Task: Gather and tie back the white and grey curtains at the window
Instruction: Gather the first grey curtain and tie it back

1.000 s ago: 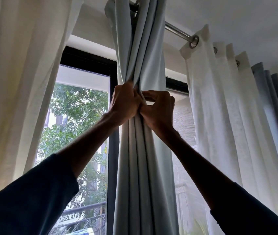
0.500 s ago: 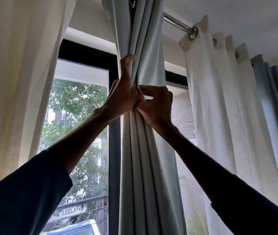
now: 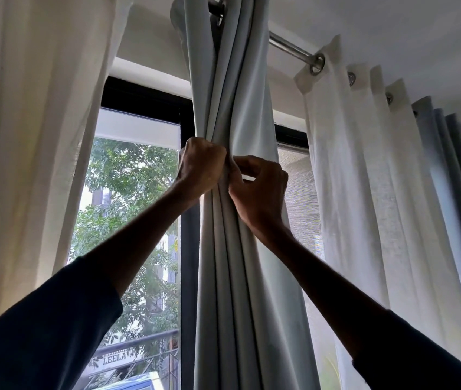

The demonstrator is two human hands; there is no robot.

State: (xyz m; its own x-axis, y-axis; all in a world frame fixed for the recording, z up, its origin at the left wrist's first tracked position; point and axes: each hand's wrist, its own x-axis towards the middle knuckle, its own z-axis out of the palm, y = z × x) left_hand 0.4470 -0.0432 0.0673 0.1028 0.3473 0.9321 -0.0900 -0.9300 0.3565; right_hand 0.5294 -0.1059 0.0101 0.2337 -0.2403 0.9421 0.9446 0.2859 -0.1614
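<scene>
I see my left hand point(image 3: 202, 164) curled in a fist round the gathered grey curtain point(image 3: 240, 277), which hangs bunched from the curtain rod point(image 3: 288, 46) before the black window frame point(image 3: 145, 94). My right hand point(image 3: 257, 190) touches the left, its fingers pinching a fold of the same bundle. The right white curtain point(image 3: 364, 192) and the left white curtain point(image 3: 26, 136) hang on either side.

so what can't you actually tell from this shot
Head view only.
Any tie or band: the left hand and right hand cover the spot they grip on the grey curtain.
Hems of the curtains: cut off by the bottom edge.
Left end of the curtain rod: hidden behind the grey folds, cut by the top edge.
</scene>
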